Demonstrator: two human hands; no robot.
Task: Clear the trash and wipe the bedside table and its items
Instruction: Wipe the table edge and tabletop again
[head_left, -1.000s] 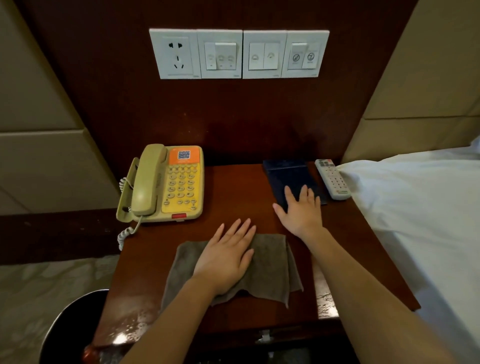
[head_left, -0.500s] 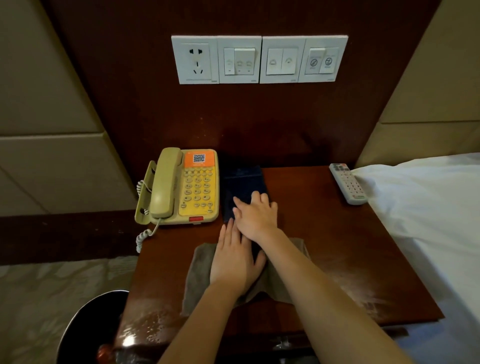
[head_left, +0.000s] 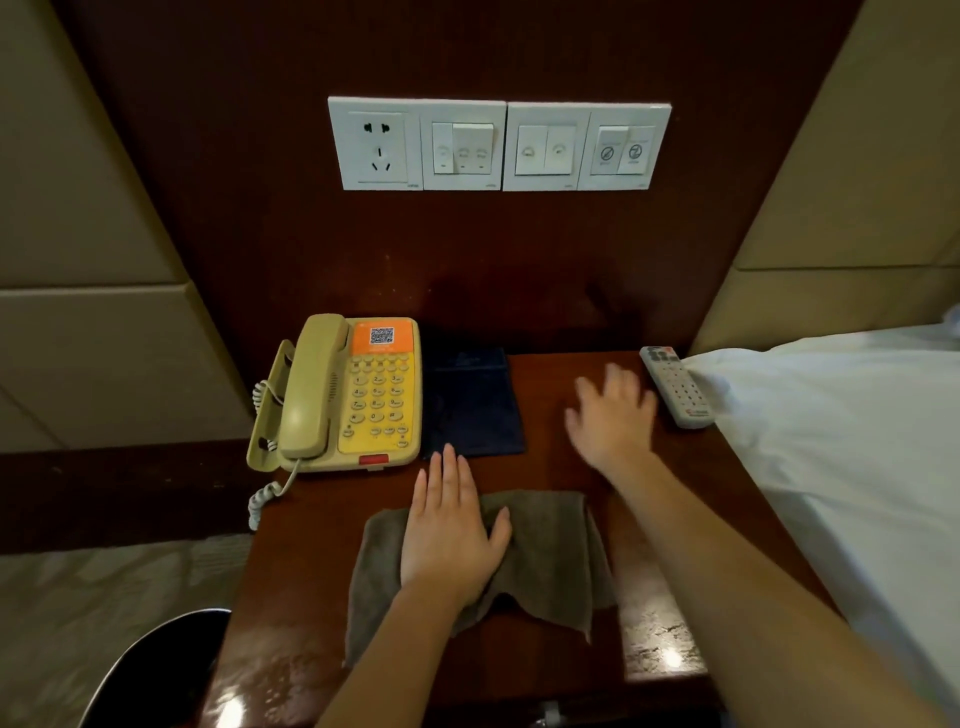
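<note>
1. The left hand (head_left: 452, 525) is lying flat on the grey-brown cloth (head_left: 550, 551), fingers straight and close together. It is pressing the cloth onto the tabletop (head_left: 311, 561) near the middle of the front edge.
2. The right hand (head_left: 613, 415) is showing blurred between the dark folder (head_left: 472, 405) and the remote (head_left: 675, 387), fingers spread and holding nothing. Whether it is touching the wood, I cannot tell.
3. The cloth is looking soft and limp, rumpling beside the palm. It is probably going to bunch rather than slide as one sheet, so a flat palm over its middle or a gathered handful is looking like the best hold.
4. The remote is lying at the tabletop's right edge, just beside the bed (head_left: 831, 441). It is likely light, stiff and smooth, and easy to knock off, so pinching it across its long sides is looking safest.
5. The folder is lying flat toward the back edge, right beside the telephone (head_left: 353, 395). Thin and stiff-looking, it is probably needing a fingertip under one edge to lift it.
6. The telephone is sitting at the back-left corner, its coiled cord hanging over the left edge. The handset is only resting in its cradle, so gripping the base by both sides is seeming wise.
7. The front-left corner is glistening, possibly damp and slick.
</note>
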